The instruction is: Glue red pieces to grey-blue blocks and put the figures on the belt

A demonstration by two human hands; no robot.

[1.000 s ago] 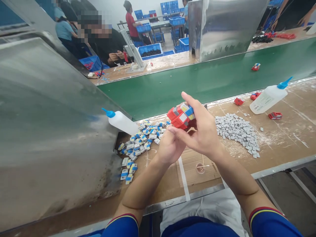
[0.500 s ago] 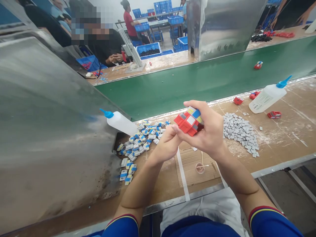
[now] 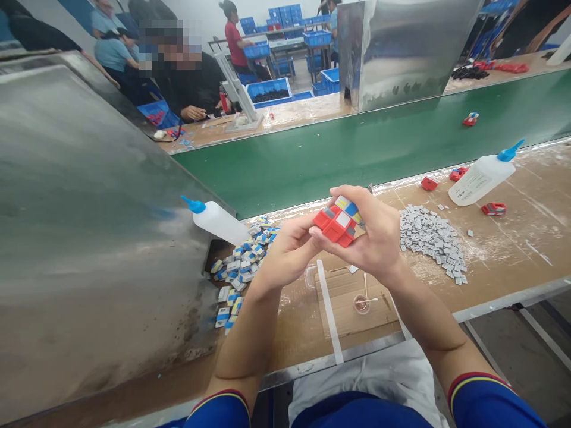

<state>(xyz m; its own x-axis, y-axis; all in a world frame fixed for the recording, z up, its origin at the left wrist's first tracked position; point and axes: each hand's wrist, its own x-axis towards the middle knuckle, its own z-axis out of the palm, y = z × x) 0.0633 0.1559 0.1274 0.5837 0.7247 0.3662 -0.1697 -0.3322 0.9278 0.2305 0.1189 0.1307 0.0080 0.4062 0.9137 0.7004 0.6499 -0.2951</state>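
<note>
Both hands hold a red toy car (image 3: 335,227) with grey patches, a white square and a blue, yellow and white part, above the workbench. My right hand (image 3: 377,238) is wrapped round its right side, thumb and fingers pressed on it. From the left, my left hand (image 3: 289,249) closes on the toy's other side, its fingertips partly hidden behind the toy. Below the hands lies a piece of cardboard (image 3: 334,297) with a small cup (image 3: 361,304) and cotton swabs. To the right spreads a heap of small grey plates (image 3: 430,241).
A pile of blue, yellow and white parts (image 3: 238,267) lies left beside a bottle with blue nozzle (image 3: 220,223). Another bottle (image 3: 482,178) stands tilted at right near red toy cars (image 3: 493,208). A green conveyor belt (image 3: 289,166) runs behind; a metal panel (image 3: 111,238) borders the left.
My left hand has shifted left and up, its fingers now further behind the toy. The right hand still holds the toy in nearly the same place. The toy on the belt has moved slightly right.
</note>
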